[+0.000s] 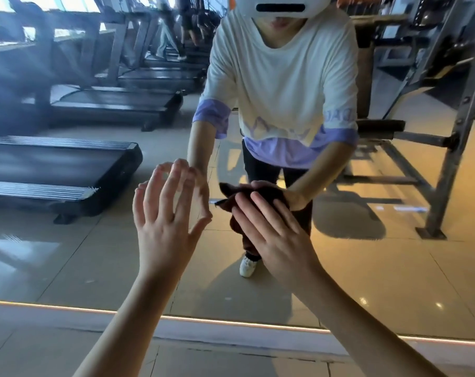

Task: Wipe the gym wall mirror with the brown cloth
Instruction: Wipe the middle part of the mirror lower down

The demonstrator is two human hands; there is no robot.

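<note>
The wall mirror (367, 268) fills most of the view and reaches down to a lit strip near the floor. My right hand (274, 235) lies flat with straight fingers on the brown cloth (237, 202), pressing it against the glass low down, at centre. The cloth bunches out past my fingertips to the upper left. My left hand (165, 221) is to the left of the cloth, fingers spread and straight, palm toward the glass, holding nothing. Whether it touches the glass I cannot tell. My own reflection in a white and purple shirt faces me.
The mirror's bottom edge (231, 323) runs above a pale skirting and tiled floor (231, 360). Reflected in the glass are treadmills (67, 170) on the left and a metal rack with a bench (448, 148) on the right.
</note>
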